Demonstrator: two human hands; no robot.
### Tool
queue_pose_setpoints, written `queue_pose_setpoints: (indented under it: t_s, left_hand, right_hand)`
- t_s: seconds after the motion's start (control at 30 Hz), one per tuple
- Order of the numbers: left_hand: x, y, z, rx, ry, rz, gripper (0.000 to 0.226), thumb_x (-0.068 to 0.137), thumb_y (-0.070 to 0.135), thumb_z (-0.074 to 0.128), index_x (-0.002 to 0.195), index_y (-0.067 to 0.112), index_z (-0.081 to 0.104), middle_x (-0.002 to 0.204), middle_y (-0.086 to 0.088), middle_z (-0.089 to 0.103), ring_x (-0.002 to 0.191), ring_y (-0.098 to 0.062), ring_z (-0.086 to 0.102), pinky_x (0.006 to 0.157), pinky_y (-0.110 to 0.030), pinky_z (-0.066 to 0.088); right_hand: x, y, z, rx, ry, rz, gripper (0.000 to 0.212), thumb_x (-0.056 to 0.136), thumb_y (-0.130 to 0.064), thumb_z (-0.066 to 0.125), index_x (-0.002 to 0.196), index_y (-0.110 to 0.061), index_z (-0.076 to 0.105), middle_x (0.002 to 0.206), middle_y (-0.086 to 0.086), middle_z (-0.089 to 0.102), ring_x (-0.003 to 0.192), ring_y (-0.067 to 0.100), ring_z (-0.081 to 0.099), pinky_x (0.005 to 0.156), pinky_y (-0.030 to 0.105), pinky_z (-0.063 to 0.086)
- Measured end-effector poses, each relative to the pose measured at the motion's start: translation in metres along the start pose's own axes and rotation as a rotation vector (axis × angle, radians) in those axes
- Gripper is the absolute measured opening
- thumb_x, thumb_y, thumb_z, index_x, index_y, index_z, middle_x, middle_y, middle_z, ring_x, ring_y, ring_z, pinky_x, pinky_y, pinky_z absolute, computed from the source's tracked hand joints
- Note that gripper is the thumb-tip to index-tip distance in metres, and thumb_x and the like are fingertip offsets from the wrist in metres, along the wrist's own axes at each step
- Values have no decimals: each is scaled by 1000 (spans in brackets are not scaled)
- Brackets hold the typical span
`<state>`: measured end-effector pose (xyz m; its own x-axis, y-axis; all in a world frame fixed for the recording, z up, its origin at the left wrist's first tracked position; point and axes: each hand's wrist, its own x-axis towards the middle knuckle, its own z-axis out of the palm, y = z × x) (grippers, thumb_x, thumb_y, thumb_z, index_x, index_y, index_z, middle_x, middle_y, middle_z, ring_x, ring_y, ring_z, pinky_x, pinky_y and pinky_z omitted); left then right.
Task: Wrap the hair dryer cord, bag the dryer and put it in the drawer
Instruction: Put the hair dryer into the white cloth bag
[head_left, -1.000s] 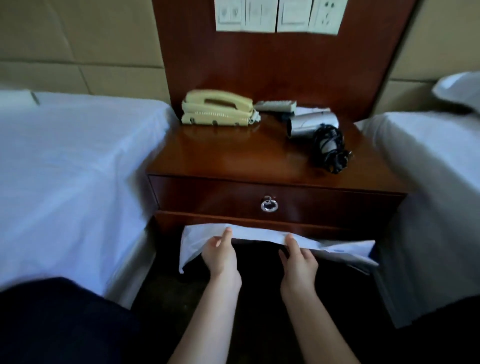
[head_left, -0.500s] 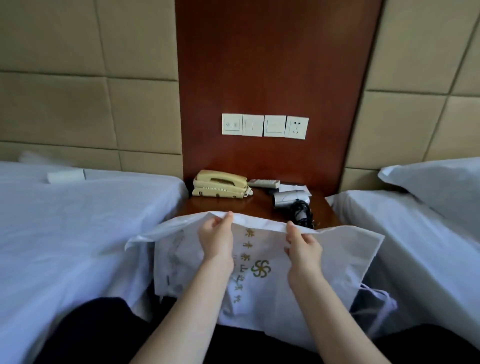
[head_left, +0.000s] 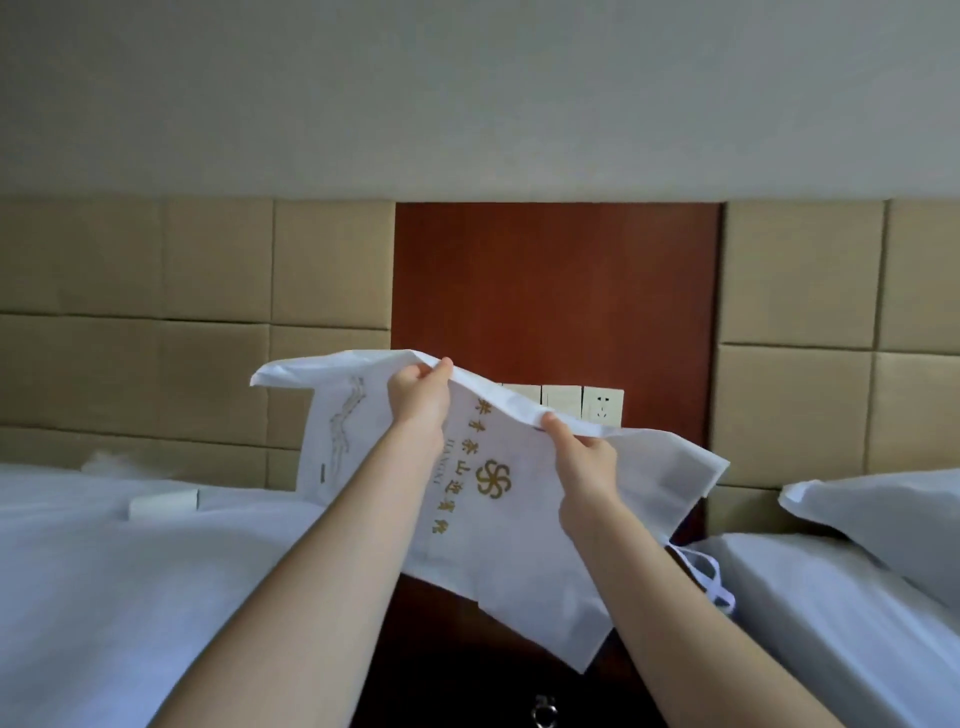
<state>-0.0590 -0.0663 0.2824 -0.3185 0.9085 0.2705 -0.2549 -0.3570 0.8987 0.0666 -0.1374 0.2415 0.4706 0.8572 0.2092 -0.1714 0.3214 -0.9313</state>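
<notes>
A white fabric bag (head_left: 519, 525) with gold lettering and a gold pinwheel logo hangs in front of me, held up by its top edge. My left hand (head_left: 418, 397) pinches that edge on the left and my right hand (head_left: 584, 462) pinches it lower on the right. The bag's drawstring loop (head_left: 711, 577) dangles at its right side. The drawer front with its metal ring pull (head_left: 544, 714) shows at the bottom, shut. The hair dryer and the nightstand top are hidden behind the bag.
White-sheeted beds lie on the left (head_left: 130, 597) and right (head_left: 857, 623), with a pillow (head_left: 883, 519) on the right one. A small white box (head_left: 163, 501) rests on the left bed. Wall switches and a socket (head_left: 602, 410) sit on the wooden panel behind.
Both hands have lifted the bag from below the drawer up to chest height, and my view has tilted upward; the dryer, phone and tabletop are now covered by the bag.
</notes>
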Motion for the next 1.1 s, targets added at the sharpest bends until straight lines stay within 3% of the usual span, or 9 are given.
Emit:
queue_pose_setpoints:
  t_s: [0.13, 0.23, 0.33, 0.47, 0.53, 0.63, 0.77, 0.9, 1.1]
  left_hand:
    - [33, 15, -1, 0, -2, 88, 18, 92, 21, 56, 75, 15, 53, 80, 0, 58, 80, -16, 56, 82, -35, 47]
    - [59, 16, -6, -19, -13, 126, 20, 92, 21, 57, 73, 19, 52, 83, -2, 57, 81, -17, 54, 82, -34, 44]
    - [81, 10, -13, -87, -62, 143, 19, 94, 18, 54, 76, 23, 54, 82, 3, 57, 76, -9, 53, 77, -30, 43]
    - [109, -24, -27, -153, -98, 108, 11, 94, 15, 55, 86, 22, 60, 97, 7, 61, 95, -10, 56, 95, -33, 41]
    - [124, -54, -38, -145, -89, 51, 10, 93, 14, 55, 102, 13, 61, 110, -1, 62, 104, -14, 57, 95, -31, 39]
    - [137, -109, -56, -65, -46, -67, 36, 92, 16, 57, 127, 6, 53, 128, -6, 56, 123, -19, 48, 98, -31, 34]
    - [135, -176, -79, 29, 1, -225, 36, 94, 15, 54, 129, 9, 52, 130, -5, 55, 122, -23, 49, 99, -35, 37]
    - [126, -218, -93, 24, 77, -348, 29, 96, 14, 50, 124, 10, 54, 131, -8, 56, 118, -25, 54, 102, -41, 40]
    - [108, -238, -109, -21, 166, -484, 31, 97, 10, 44, 127, 3, 50, 126, -19, 60, 108, -31, 62, 81, -37, 48]
  right_hand:
    - [30, -16, 28, -70, -36, -92, 39, 90, -24, 60, 55, -12, 44, 50, -3, 38, 48, 11, 36, 42, 22, 28]
    - [54, -15, 48, -110, -82, -151, 43, 90, -24, 59, 54, -12, 38, 51, -4, 29, 48, 10, 29, 44, 22, 24]
    - [75, 0, 63, -91, -139, -270, 27, 88, -25, 61, 66, -12, 55, 59, -6, 49, 58, 7, 47, 52, 20, 35]
    - [98, 42, 71, -99, -231, -392, 5, 88, -20, 62, 90, -23, 66, 88, -12, 67, 85, -4, 59, 70, 13, 44]
    - [112, 73, 70, -147, -288, -379, 21, 88, -19, 62, 109, -18, 62, 102, -8, 66, 96, 1, 58, 78, 13, 43]
    - [126, 126, 64, -249, -325, -264, 39, 87, -22, 64, 124, -13, 55, 118, -1, 61, 113, 13, 56, 91, 22, 41]
    - [125, 193, 55, -341, -323, 23, 52, 87, -30, 64, 133, -13, 47, 132, 2, 52, 126, 22, 47, 107, 33, 36]
    - [115, 233, 50, -338, -260, 230, 53, 84, -33, 67, 130, -10, 52, 130, 4, 55, 123, 24, 50, 106, 32, 38]
    - [100, 250, 38, -55, -210, 441, 55, 85, -27, 67, 132, -7, 47, 124, 5, 56, 119, 23, 51, 106, 35, 37]
